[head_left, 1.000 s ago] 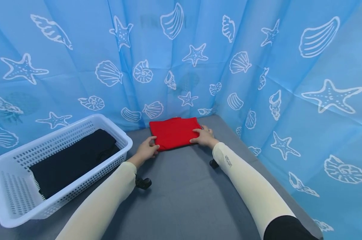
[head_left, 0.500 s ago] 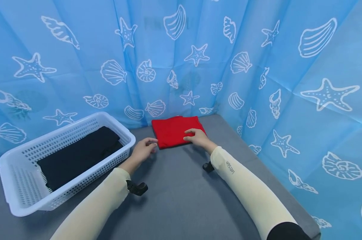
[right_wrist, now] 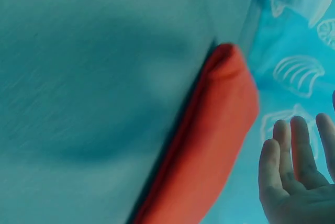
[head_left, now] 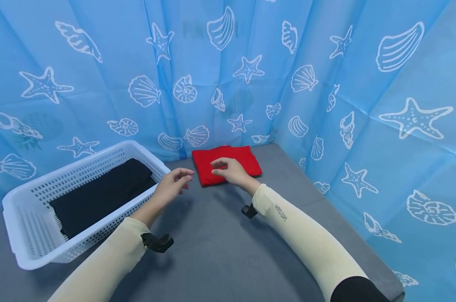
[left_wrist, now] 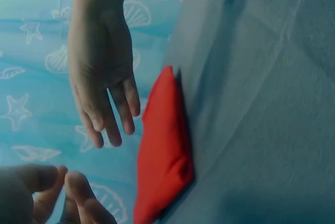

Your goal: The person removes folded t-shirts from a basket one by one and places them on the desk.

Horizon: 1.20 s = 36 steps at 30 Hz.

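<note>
A folded red cloth (head_left: 228, 163) lies flat at the far end of the grey table, by the curtain; its garment kind cannot be told. My left hand (head_left: 170, 184) hovers left of it and near the basket, fingers loosely bent and holding nothing. The right hand (head_left: 231, 170) hangs over the cloth's front part, thumb and fingers apart, and hides some of it. In the left wrist view the right hand (left_wrist: 102, 62) reaches down beside the red cloth (left_wrist: 165, 150). The right wrist view shows the cloth's layered edge (right_wrist: 209, 140) with spread fingers (right_wrist: 301, 150) at the lower right.
A white perforated basket (head_left: 35, 262) stands on the left of the table, with folded black cloth (head_left: 103, 197) inside. Blue curtains (head_left: 212, 63) printed with shells and starfish hang behind and to the right. The grey table surface (head_left: 220, 247) stretches in front.
Both hands have come off the red cloth, which they touched at its sides a second ago. The right has moved left over it; the left has drawn back toward me. The cloth stays put.
</note>
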Each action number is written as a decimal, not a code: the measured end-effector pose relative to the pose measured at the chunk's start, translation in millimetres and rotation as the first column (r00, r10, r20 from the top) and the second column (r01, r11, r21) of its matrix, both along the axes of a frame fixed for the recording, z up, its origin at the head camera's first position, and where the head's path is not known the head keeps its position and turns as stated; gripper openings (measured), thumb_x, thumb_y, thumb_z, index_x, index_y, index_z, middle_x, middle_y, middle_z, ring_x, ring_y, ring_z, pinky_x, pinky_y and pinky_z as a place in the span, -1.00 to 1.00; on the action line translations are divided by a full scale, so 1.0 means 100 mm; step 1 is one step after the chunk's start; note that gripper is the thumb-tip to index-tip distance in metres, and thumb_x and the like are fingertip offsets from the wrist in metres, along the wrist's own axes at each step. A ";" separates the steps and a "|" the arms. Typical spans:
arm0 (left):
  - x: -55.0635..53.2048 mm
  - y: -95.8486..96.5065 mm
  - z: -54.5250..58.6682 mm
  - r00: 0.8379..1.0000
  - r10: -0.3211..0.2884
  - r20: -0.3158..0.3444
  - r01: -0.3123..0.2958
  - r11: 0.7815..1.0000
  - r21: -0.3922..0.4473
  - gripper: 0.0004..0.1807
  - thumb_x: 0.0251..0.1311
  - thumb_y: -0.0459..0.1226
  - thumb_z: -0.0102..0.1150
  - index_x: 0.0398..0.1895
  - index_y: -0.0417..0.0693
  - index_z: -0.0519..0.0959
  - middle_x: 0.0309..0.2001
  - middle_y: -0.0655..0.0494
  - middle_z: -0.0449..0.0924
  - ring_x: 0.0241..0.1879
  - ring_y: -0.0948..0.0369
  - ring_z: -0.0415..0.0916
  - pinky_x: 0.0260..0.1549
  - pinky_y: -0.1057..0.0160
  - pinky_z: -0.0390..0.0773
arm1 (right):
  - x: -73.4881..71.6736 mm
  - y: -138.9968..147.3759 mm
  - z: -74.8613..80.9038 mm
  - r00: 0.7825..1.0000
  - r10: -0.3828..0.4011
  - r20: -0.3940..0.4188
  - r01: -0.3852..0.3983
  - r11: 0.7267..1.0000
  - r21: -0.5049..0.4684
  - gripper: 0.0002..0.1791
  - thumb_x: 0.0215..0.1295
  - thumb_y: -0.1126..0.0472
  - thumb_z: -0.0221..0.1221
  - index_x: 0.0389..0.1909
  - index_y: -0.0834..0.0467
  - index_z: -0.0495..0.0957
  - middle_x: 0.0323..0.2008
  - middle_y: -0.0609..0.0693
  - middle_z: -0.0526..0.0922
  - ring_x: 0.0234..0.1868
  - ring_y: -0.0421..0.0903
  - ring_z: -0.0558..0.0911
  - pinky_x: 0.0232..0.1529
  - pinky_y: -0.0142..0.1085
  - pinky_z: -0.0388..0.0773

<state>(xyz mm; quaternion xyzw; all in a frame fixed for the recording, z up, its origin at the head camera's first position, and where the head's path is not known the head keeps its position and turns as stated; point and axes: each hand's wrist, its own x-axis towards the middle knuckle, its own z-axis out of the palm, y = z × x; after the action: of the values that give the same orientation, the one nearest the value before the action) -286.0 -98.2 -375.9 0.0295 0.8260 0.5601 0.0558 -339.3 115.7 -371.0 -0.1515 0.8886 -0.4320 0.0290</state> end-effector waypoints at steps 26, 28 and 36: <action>0.38 -1.63 0.38 0.971 0.181 -0.154 -0.211 0.955 -0.207 -0.37 0.26 0.16 -0.29 0.22 -0.07 0.26 0.08 -0.17 0.32 -0.02 -0.06 0.33 -0.18 0.01 0.38 | 0.09 -1.66 0.37 0.953 0.303 0.025 -0.296 0.942 -0.158 -0.64 0.21 0.13 0.15 0.04 0.05 0.48 -0.12 -0.10 0.56 -0.16 -0.27 0.51 -0.21 -0.38 0.47; 0.42 -1.71 0.37 0.963 0.209 -0.169 -0.243 0.945 -0.217 -0.36 0.27 0.15 -0.30 0.25 -0.08 0.21 0.07 -0.20 0.31 -0.02 -0.09 0.33 -0.20 0.00 0.39 | 0.10 -1.72 0.35 0.950 0.311 0.012 -0.305 0.939 -0.156 -0.63 0.21 0.13 0.15 0.05 0.07 0.47 -0.08 -0.06 0.56 -0.12 -0.26 0.50 -0.16 -0.38 0.46; 0.43 -2.06 0.18 0.926 0.343 -0.159 -0.374 0.891 -0.256 -0.39 0.30 0.07 -0.26 0.28 -0.10 0.17 0.21 -0.28 0.15 0.13 -0.23 0.14 -0.08 -0.25 0.24 | 0.07 -1.87 0.23 0.954 0.297 0.045 -0.292 0.952 -0.094 -0.53 0.18 0.02 0.17 0.12 0.04 0.41 0.14 0.04 0.40 0.13 -0.14 0.38 0.01 -0.29 0.38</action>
<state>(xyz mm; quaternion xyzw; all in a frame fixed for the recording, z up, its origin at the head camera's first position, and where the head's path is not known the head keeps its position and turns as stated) -242.7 -304.0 -358.1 -0.1012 0.8902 0.4349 -0.0903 -332.4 -71.7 -347.6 -0.2709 0.8354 -0.4648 0.1125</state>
